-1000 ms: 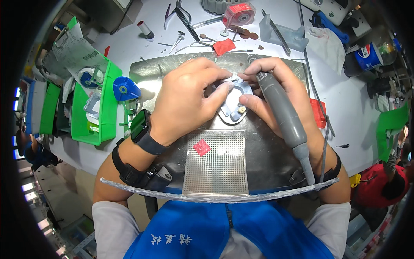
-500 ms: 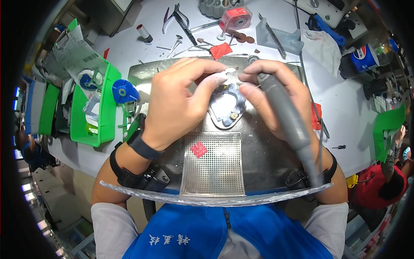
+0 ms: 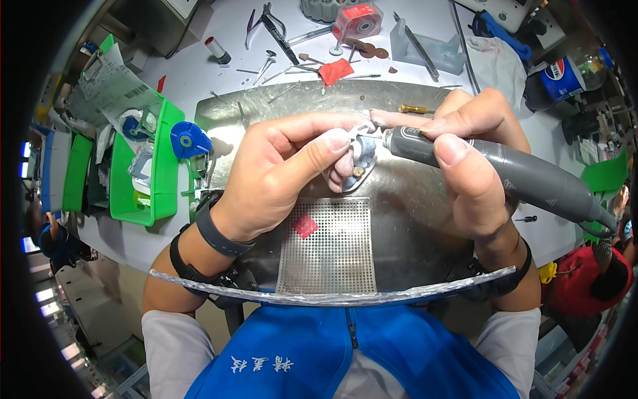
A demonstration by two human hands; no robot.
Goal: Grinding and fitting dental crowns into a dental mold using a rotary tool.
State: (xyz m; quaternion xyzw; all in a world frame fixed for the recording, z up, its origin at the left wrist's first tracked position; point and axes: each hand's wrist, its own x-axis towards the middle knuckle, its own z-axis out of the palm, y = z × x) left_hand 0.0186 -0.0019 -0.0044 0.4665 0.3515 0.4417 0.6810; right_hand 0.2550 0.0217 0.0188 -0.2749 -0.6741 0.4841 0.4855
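Note:
My left hand pinches a small whitish dental piece between thumb and fingers, above the metal work plate. In my right hand is a grey rotary handpiece, gripped around its front part. Its nose points left at the whitish piece, and the right fingertips reach close to my left fingers. Whether the tip touches the piece is too small to tell. Behind and below my left fingers a grey and white dental model with a yellowish tooth shows in part; my fingers cover the rest.
A perforated metal grid with a red square lies nearest me. Burs, pliers, a red sheet and a tape dispenser lie behind. Left stands a green bin; right, a bottle. A transparent shield edge crosses in front.
My right hand has turned the handpiece from steeply upright to lying sideways, its nose now beside the whitish piece. My left hand has shifted slightly, covering more of the model.

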